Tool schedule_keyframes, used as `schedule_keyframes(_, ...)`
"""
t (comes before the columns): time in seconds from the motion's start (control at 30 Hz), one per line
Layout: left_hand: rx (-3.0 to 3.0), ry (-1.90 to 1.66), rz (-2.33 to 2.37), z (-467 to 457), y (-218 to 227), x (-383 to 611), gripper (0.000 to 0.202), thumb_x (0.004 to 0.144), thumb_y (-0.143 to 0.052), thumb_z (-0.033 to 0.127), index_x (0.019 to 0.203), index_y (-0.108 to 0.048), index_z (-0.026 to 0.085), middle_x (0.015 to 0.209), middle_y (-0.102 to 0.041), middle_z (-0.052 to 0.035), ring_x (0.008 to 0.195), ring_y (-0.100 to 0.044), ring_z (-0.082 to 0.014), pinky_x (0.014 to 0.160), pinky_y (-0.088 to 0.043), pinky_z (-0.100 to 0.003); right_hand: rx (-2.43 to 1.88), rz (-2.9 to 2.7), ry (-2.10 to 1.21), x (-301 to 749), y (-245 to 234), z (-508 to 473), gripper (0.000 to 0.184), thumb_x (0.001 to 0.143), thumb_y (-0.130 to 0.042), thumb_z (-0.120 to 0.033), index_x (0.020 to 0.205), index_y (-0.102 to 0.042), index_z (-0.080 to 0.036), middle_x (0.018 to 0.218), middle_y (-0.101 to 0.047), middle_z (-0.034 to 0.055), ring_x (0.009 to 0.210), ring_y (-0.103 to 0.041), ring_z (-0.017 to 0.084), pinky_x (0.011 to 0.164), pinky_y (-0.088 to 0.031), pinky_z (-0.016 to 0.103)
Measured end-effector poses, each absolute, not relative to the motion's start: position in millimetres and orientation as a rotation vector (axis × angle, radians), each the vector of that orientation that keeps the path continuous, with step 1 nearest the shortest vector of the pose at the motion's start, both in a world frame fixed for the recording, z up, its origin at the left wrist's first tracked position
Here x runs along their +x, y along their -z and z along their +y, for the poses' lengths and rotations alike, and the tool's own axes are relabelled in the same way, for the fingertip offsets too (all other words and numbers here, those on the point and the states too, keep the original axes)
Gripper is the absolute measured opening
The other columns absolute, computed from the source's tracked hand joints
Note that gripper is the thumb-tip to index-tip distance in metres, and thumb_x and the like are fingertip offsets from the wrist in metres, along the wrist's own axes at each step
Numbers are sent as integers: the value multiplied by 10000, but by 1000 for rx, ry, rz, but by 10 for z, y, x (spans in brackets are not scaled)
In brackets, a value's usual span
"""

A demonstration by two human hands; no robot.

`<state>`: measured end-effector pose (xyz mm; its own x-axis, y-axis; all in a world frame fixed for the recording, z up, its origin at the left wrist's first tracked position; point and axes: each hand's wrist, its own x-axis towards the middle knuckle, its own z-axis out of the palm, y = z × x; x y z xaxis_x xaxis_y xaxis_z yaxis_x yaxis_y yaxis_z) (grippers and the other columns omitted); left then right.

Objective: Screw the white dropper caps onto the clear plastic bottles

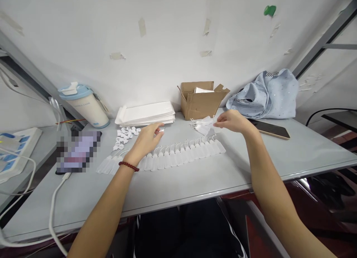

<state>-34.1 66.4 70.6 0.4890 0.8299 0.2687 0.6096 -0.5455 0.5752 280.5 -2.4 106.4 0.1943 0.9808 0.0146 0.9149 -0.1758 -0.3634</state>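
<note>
My left hand (149, 138), with a dark red bead bracelet on its wrist, hovers over the left part of a row of translucent white flat pieces (182, 155), each with a thin curved tail. Its fingers pinch a small white piece (161, 131). Beside the wrist lies a heap of small white caps (122, 137). My right hand (231, 121) is closed, thumb and fingertips together, just right of a loose pile of similar translucent pieces (203, 126). Whatever is between those fingertips is too small to make out.
Behind the hands stand a stack of white paper sheets or envelopes (147, 113) and an open cardboard box (200, 103). A tumbler (85, 105) and a charging phone (79, 152) are left. On the right lie a light blue cloth bag (267, 96) and another phone (272, 129).
</note>
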Motion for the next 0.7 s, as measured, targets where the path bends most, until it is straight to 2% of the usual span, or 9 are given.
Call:
schedule_keyframes(0.1,2179,-830,1136,616,-677,-239,300,830,-499,294,1046,-656,157,1028,-690,-94,949,-621,-233,802,-488,-343,-1822,-1830,-193,2623,-973,4,152,752,-633,-285,705,-657,-142,716,-679,48,692,-619,183,621,-447,276)
schedule_keyframes(0.17,2081,-858,1086,572,-655,-168,280,833,-514,319,1009,-663,160,1027,-695,-93,944,-630,-225,783,-499,-330,-1616,-1840,-243,2455,-897,23,150,779,-615,-287,784,-660,-144,757,-683,47,701,-621,171,623,-464,266)
schedule_keyframes(0.27,1927,-894,1022,502,-626,-82,333,844,-518,350,1100,-620,164,1026,-695,-94,931,-638,-208,745,-510,-308,-1423,-1876,-284,2201,-769,47,162,815,-590,-288,859,-647,-143,795,-672,53,690,-611,158,584,-458,254)
schedule_keyframes(0.33,1694,-929,968,465,-615,-47,352,818,-575,360,1113,-612,172,1021,-696,-89,952,-629,-203,742,-499,-293,-1344,-1937,-309,2063,-676,61,168,826,-588,-285,902,-637,-143,827,-665,56,675,-607,150,584,-459,258)
schedule_keyframes(0.43,1382,-958,905,430,-612,-18,330,744,-674,359,1019,-656,178,1038,-692,-81,961,-609,-199,759,-468,-287,-1283,-2001,-364,1918,-534,81,152,846,-573,-272,933,-627,-160,864,-663,57,677,-611,147,590,-467,262)
schedule_keyframes(0.7,1296,-1051,952,357,-608,69,299,724,-672,349,964,-660,171,1015,-701,-76,935,-608,-190,750,-437,-281,-1232,-2052,-399,1747,-367,121,153,869,-534,-224,988,-605,-160,933,-672,81,713,-625,159,581,-474,263)
